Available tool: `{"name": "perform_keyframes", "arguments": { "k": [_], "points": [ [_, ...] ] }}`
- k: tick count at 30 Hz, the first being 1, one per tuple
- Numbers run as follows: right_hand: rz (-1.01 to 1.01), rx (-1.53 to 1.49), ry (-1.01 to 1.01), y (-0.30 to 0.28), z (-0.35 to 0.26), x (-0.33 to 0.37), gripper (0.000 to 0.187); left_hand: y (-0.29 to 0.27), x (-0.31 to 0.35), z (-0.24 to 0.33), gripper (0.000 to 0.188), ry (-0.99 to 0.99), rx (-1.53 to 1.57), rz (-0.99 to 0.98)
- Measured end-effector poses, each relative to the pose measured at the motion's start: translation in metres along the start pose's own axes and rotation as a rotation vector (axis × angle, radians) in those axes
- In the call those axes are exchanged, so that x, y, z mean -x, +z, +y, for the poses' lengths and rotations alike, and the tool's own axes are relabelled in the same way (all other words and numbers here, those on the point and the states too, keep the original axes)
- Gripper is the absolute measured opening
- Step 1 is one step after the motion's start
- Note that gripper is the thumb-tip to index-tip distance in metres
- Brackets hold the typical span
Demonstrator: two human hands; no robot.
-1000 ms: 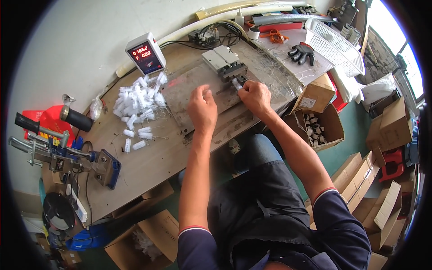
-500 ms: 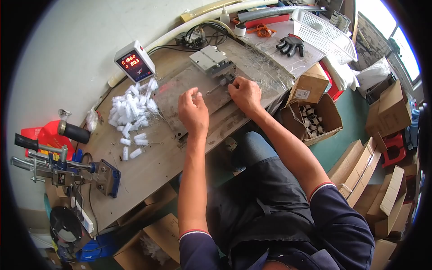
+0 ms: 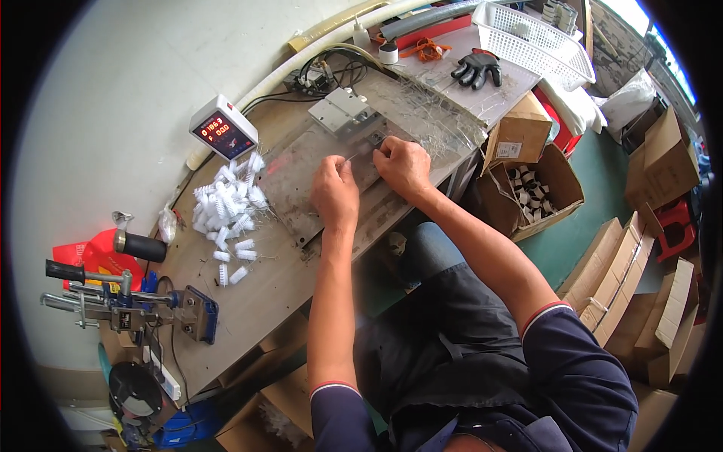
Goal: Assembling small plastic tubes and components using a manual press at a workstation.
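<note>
My left hand (image 3: pixel 335 194) is closed over the metal plate (image 3: pixel 294 196), thumb and fingertips pinched together. A faint thin line shows at those fingertips, too small to name. Just to its right, my right hand (image 3: pixel 404 166) is also closed, its fingers curled beside a small dark metal block at the front of the grey machine fixture (image 3: pixel 343 111). What the right fingers grip, if anything, is hidden. Left of the plate lies a heap of small white bristle brushes (image 3: pixel 226 203) with thin wire stems, several lying loose at its near side.
A counter box with red digits (image 3: pixel 224 126) stands behind the brushes. A lever clamp (image 3: pixel 135 309) is at the bench's left end. To the right are a black-palmed glove (image 3: pixel 478 69), a white basket (image 3: pixel 527 41) and a carton of small white-and-dark pieces (image 3: pixel 535 196).
My left hand has closed from a looser, partly open pose and come nearer the right hand. The right hand stays by the fixture. The red digits differ, and the view has shifted slightly.
</note>
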State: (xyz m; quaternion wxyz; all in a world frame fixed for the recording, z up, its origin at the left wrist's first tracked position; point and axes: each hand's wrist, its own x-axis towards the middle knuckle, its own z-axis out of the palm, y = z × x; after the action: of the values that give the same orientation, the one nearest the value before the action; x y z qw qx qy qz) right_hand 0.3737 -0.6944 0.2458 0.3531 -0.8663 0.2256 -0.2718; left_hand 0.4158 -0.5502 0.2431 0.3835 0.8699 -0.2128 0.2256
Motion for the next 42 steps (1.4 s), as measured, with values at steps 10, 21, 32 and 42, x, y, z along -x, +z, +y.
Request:
{"name": "perform_keyframes", "arguments": {
  "k": [10,21,32,42],
  "points": [
    [0.017,-0.293,0.035,0.000,0.011,0.001,0.024,-0.013,0.016,-0.004,0.010,-0.027,-0.112,0.080],
    [-0.636,-1.103,0.122,-0.017,-0.014,0.033,0.019,-0.064,0.068,-0.010,0.010,-0.003,0.170,0.168],
    [-0.784,-1.085,0.022,0.021,-0.092,0.073,0.022,-0.143,0.110,-0.041,0.006,-0.123,0.156,0.181],
    [-1.213,-0.778,-0.262,0.066,-0.205,0.136,0.028,-0.257,0.149,-0.085,0.019,-0.365,0.071,0.278]
  ]
}}
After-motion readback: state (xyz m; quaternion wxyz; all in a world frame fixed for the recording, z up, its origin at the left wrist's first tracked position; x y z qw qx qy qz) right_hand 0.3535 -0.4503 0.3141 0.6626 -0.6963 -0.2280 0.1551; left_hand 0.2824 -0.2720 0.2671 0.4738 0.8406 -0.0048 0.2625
